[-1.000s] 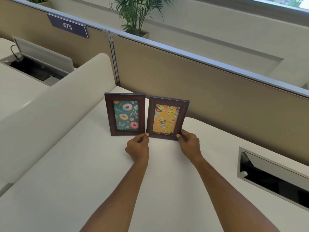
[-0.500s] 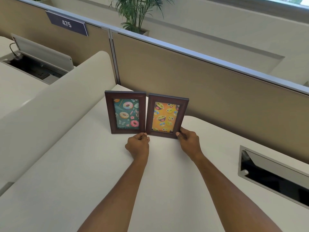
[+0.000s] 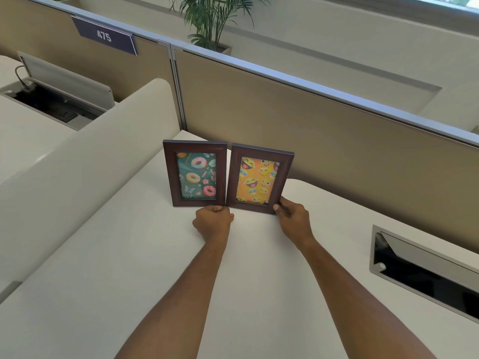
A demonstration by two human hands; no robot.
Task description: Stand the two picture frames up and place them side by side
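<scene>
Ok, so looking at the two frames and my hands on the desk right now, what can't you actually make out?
All from the head view:
- Stands behind the donut frame and emoji frame: hidden by the frames' own fronts.
- Left hand fingertips: curled under the knuckles, so contact with the frames is unclear.
- Right hand fingers: hidden behind the emoji frame's corner; only the thumb shows.
- Desk cable box interior: too dark.

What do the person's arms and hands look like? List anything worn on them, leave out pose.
Both forearms are bare right up to the bottom edge of the picture: no sleeves show. The left hand and right hand wear no gloves, and no watch, bracelet or ring can be seen on either hand or wrist.
</scene>
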